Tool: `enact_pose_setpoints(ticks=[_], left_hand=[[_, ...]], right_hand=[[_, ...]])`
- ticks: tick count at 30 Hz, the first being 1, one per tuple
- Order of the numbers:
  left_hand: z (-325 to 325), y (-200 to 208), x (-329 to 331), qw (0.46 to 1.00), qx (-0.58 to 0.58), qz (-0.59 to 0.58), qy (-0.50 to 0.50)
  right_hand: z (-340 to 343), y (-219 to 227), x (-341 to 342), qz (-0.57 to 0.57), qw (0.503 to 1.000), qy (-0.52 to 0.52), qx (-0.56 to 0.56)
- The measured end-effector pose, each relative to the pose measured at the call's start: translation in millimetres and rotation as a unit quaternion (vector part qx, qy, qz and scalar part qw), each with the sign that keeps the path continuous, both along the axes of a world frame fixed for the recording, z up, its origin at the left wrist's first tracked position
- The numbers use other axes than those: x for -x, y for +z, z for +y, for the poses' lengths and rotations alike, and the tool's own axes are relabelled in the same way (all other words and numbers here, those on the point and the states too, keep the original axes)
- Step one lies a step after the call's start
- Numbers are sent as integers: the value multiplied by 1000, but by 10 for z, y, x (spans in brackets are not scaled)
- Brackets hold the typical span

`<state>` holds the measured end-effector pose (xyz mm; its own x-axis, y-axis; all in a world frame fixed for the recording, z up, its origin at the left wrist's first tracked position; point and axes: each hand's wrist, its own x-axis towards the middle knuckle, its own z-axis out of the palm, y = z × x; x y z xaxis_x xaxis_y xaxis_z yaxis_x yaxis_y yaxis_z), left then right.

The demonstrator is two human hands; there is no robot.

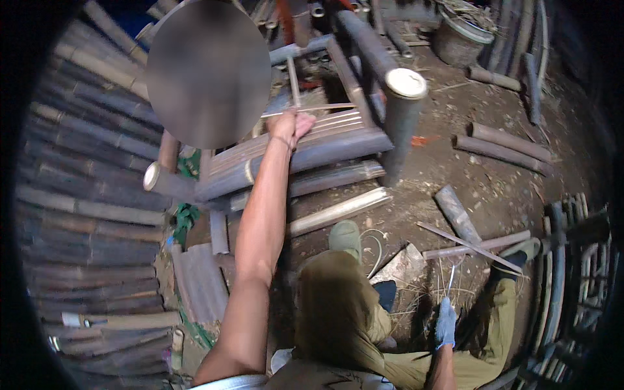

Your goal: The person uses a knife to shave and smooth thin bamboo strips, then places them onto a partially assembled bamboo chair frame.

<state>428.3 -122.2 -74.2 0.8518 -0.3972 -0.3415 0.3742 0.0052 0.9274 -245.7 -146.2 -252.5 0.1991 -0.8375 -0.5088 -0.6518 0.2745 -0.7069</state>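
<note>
A blurred grey oval (pixel 208 73) hides whatever lies behind it. Whether the left hand (pixel 286 126) grips the thin strip (pixel 335 106) cannot be told. The blurred right hand (pixel 446 322) hides the near end of a thin tool (pixel 452 278). The lower edge crops 2 arms (pixel 257 250).

brn bamboo seat (pixel 331 151) w/ thin lengthwise slats (pixel 335 127); slim silvery tool (pixel 452 277), tip pointing fwd.

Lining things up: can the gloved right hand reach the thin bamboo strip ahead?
Likely yes: the thin bamboo strip lies mostly uncovered near the gloved right hand, though that hand holds a slim tool.
</note>
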Motion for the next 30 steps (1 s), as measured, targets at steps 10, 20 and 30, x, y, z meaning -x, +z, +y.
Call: enact_pose_setpoints(ticks=[10,20,30], left_hand=[[691,198,-185,667,-603,-420,123],[822,47,-1047,687,-619,-379,-34],[1039,110,-796,674,-639,-369,-25]], right_hand=[[-46,-415,302,-77,985,-136,-79],[-78,-195,158,187,947,262,-3],[7,-80,-84,91,992,22,-83]])
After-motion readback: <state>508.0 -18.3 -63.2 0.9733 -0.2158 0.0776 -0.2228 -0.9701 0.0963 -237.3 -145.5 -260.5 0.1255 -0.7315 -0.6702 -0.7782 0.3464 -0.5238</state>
